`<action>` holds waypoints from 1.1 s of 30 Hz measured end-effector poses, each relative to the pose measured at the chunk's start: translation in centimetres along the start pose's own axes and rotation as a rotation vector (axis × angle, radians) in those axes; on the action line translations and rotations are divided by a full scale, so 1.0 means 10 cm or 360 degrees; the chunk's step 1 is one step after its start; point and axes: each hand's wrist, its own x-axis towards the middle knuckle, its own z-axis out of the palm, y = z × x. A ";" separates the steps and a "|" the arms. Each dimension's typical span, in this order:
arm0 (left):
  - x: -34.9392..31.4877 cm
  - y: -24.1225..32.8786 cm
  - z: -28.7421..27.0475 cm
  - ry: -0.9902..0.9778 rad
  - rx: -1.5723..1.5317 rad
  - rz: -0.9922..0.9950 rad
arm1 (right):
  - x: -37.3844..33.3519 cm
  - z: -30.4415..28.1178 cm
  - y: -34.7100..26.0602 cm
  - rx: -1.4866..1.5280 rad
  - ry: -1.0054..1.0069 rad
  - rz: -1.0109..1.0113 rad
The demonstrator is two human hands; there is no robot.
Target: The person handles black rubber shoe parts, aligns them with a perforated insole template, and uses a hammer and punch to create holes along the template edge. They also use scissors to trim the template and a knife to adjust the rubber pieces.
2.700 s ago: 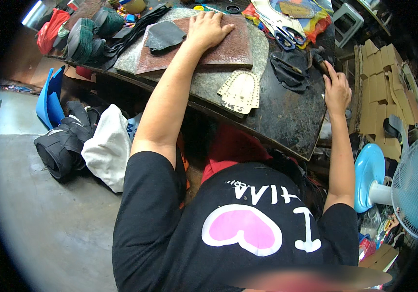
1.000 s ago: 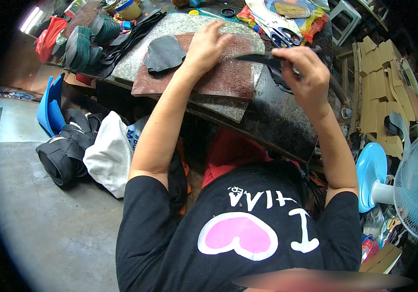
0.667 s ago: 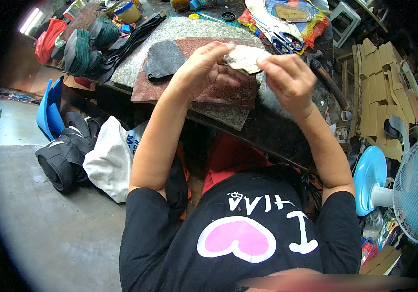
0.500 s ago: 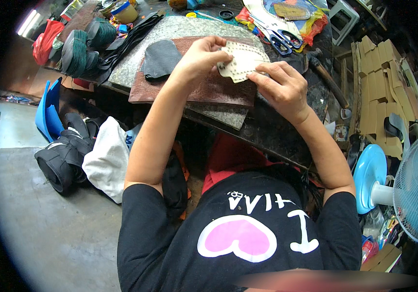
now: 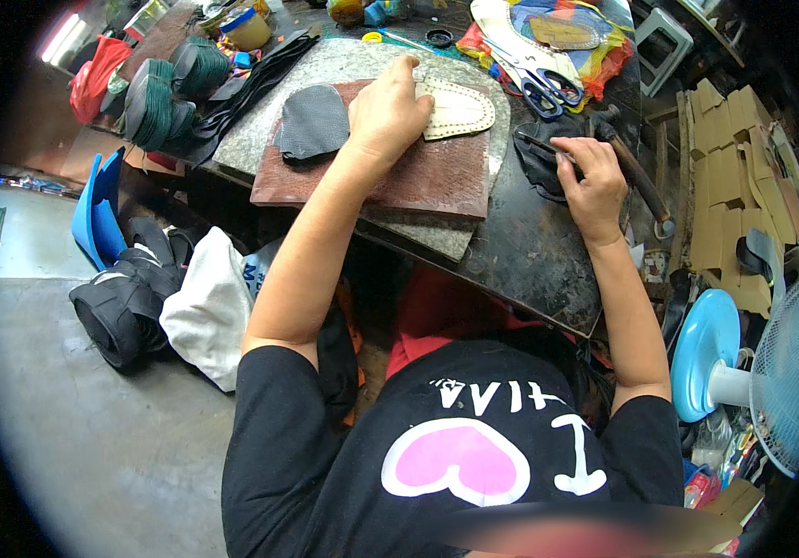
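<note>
My left hand (image 5: 388, 110) rests on the left end of a cream, sole-shaped piece (image 5: 458, 110) with a row of small holes along its edge. Its fingers are drawn together on that end, and their tips are partly hidden. The piece lies on a reddish-brown board (image 5: 325, 184), right of a dark grey textured piece (image 5: 313, 121). Over at the right, my right hand (image 5: 594, 184) is closed on a thin dark rod-like tool (image 5: 535, 143), whose exact kind I cannot make out. Beneath the tool lies a black, leather-like piece (image 5: 537, 172).
A grey stone slab (image 5: 450, 240) sits under the board on the dark table (image 5: 539, 251). Beyond my right hand are blue-handled scissors (image 5: 548, 91) and a hammer (image 5: 636, 167). Thread spools (image 5: 150, 100) stand at the far left; a fan (image 5: 785, 372) is at the right.
The cream piece has come down from between both hands onto the board, with my left hand still on it. My right hand has let go of it, moved right and taken the dark tool.
</note>
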 end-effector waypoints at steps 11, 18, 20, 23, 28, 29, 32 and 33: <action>-0.06 0.01 -0.03 0.0104 0.0050 -0.0017 | 0.01 0.04 -0.02 -0.0151 -0.0251 0.0112; -0.10 -0.05 0.07 0.0221 0.0126 0.0088 | -0.03 0.07 0.02 -0.0232 -0.0231 0.0087; -0.11 -0.06 0.09 0.0245 0.0100 0.0082 | -0.03 0.08 0.02 -0.0281 -0.0226 0.0070; -0.12 -0.06 0.10 0.0311 0.0064 0.0105 | -0.03 0.07 0.01 -0.0298 -0.0254 0.0090; -0.10 -0.09 0.08 0.0218 -0.0247 -0.0145 | -0.01 0.06 0.00 -0.0269 -0.0285 0.0118; -0.09 -0.10 0.08 0.0224 -0.0263 -0.0187 | -0.01 0.06 0.00 -0.0264 -0.0281 0.0121; -0.08 -0.12 0.06 0.0201 -0.0340 -0.0208 | -0.01 0.06 -0.01 -0.0278 -0.0277 0.0132; -0.09 -0.12 0.05 0.0212 -0.0337 -0.0194 | -0.01 0.07 -0.01 -0.0281 -0.0267 0.0133</action>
